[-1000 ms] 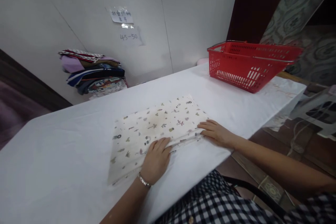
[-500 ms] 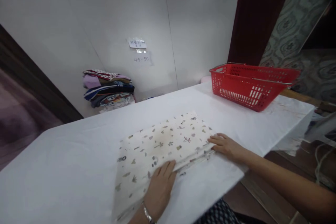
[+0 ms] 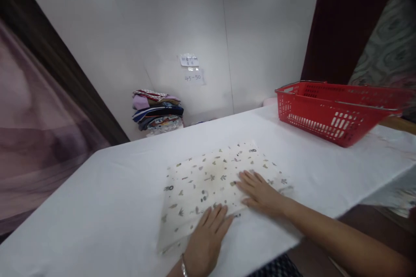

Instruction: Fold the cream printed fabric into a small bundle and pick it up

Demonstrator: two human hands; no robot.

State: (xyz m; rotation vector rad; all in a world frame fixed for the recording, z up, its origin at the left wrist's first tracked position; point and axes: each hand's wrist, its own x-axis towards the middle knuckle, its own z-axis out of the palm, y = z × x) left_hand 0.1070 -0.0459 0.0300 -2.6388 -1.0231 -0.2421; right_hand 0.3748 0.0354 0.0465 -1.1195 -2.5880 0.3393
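Note:
A folded cream cloth (image 3: 208, 173) with small printed plants and shapes lies flat on the white-covered table (image 3: 123, 207). My left hand (image 3: 208, 238), with a silver bracelet at the wrist, rests on the cloth's near edge, fingers spread. Further right, my right hand (image 3: 260, 192) lies palm down on the cloth's right part, its fingers apart. Neither hand grips anything.
A red plastic basket (image 3: 312, 114) stands at the table's back right. Beyond the far edge is a stack of folded garments (image 3: 157, 110) by the wall. Paper labels (image 3: 194, 77) are taped to the wall. Pinkish fabric (image 3: 42, 130) hangs at the left.
My right hand has moved from the cloth's right near edge inward onto its top, with fingers more spread. My left hand's fingers have spread too. The camera has turned left.

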